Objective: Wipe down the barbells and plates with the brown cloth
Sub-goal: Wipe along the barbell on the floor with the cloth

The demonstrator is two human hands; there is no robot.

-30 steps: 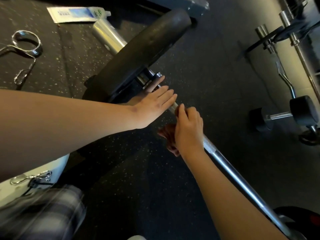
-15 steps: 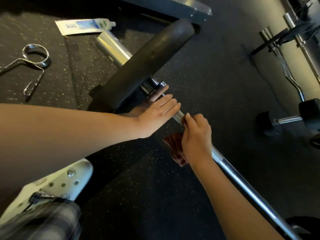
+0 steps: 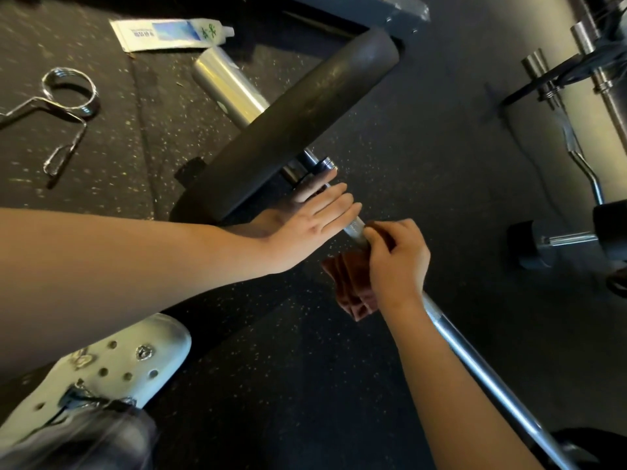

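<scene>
Leaving a spring clip [image 3: 68,93] and a tube [image 3: 169,33] lying untouched on the floor [image 3: 271,385] at far left. Resting the left hand [image 3: 305,225] flat on the bar [image 3: 475,364], fingers straight and holding nothing, just beside the dark plate [image 3: 295,123]; probably steadying the bar against rolling. Gripping the brown cloth [image 3: 353,283] with the right hand [image 3: 397,262], fingers and thumb curled round cloth and bar together, the loose end hanging below in folds. Compared with a second ago, drawing the right hand a little away from the left, showing slightly more of the rough grip pattern between them, and bringing some cloth up over the top of the bar. Meaning, most likely, wiping along the shaft away from the plate, with the long smooth part toward lower right and the plate itself not yet reached. Looking dull and a bit dusty on the plate rim, shiny on the bar. Ignoring a dumbbell [image 3: 559,242] at far right.
</scene>
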